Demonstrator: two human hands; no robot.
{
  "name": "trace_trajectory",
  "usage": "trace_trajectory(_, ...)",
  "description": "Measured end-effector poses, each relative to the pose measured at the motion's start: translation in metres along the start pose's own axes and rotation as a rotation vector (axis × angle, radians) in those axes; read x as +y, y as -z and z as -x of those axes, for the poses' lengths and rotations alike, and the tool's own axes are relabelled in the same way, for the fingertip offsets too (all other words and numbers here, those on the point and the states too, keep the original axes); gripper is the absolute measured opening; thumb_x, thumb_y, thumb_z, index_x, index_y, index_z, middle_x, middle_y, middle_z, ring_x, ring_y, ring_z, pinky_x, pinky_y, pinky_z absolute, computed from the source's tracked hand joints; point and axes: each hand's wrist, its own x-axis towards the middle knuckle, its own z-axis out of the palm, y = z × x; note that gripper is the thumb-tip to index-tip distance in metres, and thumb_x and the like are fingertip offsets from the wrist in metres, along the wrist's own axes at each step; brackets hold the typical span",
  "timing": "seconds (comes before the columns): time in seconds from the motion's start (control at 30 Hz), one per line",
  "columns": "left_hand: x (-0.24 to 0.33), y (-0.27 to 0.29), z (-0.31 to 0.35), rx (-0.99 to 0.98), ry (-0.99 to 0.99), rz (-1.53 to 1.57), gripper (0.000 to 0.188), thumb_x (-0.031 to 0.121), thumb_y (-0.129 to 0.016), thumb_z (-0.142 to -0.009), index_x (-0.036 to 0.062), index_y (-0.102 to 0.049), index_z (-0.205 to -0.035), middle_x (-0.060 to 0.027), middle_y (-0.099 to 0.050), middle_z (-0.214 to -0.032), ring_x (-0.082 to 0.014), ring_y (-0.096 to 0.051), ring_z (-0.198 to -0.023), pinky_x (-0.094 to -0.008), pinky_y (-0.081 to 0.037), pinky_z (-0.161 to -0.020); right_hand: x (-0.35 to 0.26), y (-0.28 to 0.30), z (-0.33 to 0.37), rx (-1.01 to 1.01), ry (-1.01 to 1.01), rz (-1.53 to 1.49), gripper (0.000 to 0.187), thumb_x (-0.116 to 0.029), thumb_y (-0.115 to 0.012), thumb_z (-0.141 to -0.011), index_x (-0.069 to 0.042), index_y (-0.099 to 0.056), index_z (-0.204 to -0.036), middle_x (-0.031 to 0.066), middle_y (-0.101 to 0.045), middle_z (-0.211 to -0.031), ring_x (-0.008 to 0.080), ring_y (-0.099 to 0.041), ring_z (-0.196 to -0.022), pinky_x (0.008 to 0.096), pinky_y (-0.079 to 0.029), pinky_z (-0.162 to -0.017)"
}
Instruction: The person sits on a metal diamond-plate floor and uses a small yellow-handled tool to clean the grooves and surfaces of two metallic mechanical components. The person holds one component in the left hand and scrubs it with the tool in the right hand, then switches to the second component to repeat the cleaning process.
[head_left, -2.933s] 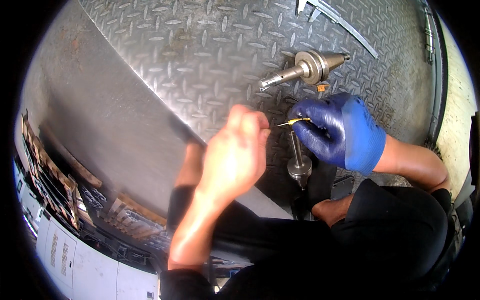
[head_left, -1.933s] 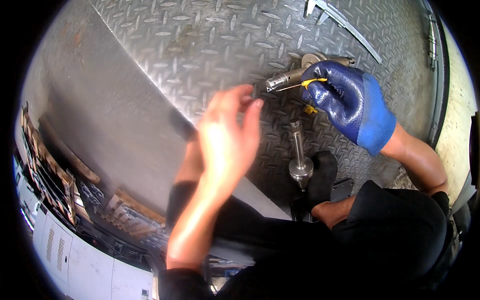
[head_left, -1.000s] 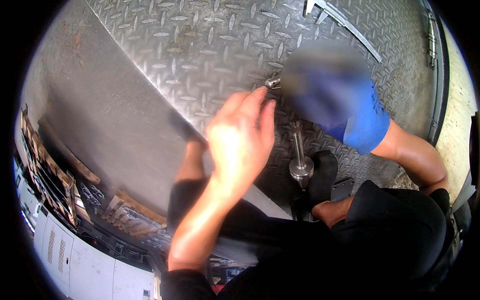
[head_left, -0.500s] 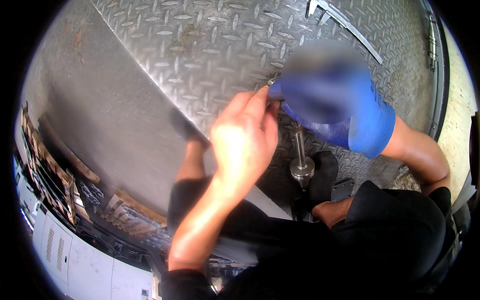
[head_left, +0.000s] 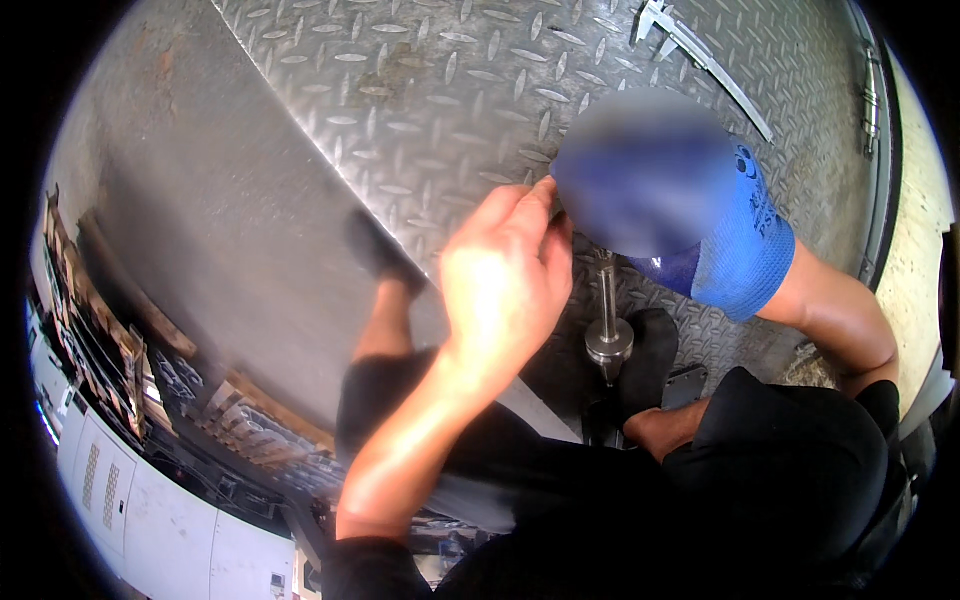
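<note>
My bare left hand [head_left: 505,275] is closed in a pinch, thumb and forefinger pressed together against the edge of my right hand. Whatever the pinch holds, if anything, is hidden. My right hand [head_left: 690,215] wears a blue knitted glove with a darker coated palm; a round blur covers its fingers, so its grip does not show. Just below the glove stands a shiny metal shaft [head_left: 606,295] with a round collar [head_left: 609,342] at its lower end. Its upper end disappears behind the glove.
Diamond-pattern metal plate [head_left: 420,130] lies under the hands. A vernier caliper [head_left: 705,65] rests on it at the far right. Along the right edge is a slim metal rod [head_left: 871,105]. At lower left are wooden pallets [head_left: 270,410] and a light grey cabinet [head_left: 165,515].
Both hands and the plate sit slightly farther right and lower in the picture. A small shiny metal bit at the left fingertips no longer shows.
</note>
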Motion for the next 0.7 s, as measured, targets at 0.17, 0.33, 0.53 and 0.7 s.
trace_trajectory(0.17,-0.001,0.0,0.002,-0.024,0.012,0.01,0.032,-0.001,-0.078,-0.081,-0.0019,-0.076,-0.113,-0.0183,-0.075,-0.102,-0.0373,-0.076,-0.091,-0.0398,-0.061,-0.08,-0.008,0.008,-0.006,-0.141,-0.096,-0.115,0.037,-0.014,-0.077,-0.096,-0.006,-0.07,-0.132,0.0127,-0.07,-0.129,0.0296,-0.07,-0.116,0.0399,-0.056,-0.102)
trace_trajectory(0.33,0.0,-0.002,0.002,-0.011,-0.004,0.0,0.033,-0.002,-0.078,-0.08,-0.0021,-0.076,-0.113,-0.0178,-0.075,-0.102,-0.035,-0.077,-0.09,-0.0385,-0.061,-0.08,-0.014,0.017,-0.011,-0.246,-0.152,-0.224,0.041,-0.011,-0.074,-0.099,-0.005,-0.067,-0.139,0.0119,-0.068,-0.136,0.0259,-0.067,-0.124,0.0381,-0.054,-0.108)
trace_trajectory(0.53,0.002,-0.002,0.001,-0.02,0.016,0.025,0.034,-0.002,-0.078,-0.08,-0.0016,-0.076,-0.114,-0.0175,-0.075,-0.103,-0.0341,-0.077,-0.09,-0.0388,-0.062,-0.081,0.004,0.007,0.013,-0.255,-0.089,-0.165,0.037,-0.008,-0.068,-0.101,-0.005,-0.067,-0.138,0.0141,-0.068,-0.135,0.0278,-0.068,-0.123,0.0386,-0.055,-0.105)
trace_trajectory(0.7,0.002,0.0,0.001,-0.028,0.057,-0.01,0.034,-0.002,-0.077,-0.079,-0.0005,-0.076,-0.113,-0.0173,-0.075,-0.102,-0.0344,-0.077,-0.09,-0.0394,-0.061,-0.081,-0.036,0.025,-0.024,-0.29,-0.151,0.266,0.03,-0.017,-0.071,-0.094,-0.008,-0.07,-0.122,0.0112,-0.076,-0.109,0.0325,-0.074,-0.096,0.0444,-0.058,-0.079)
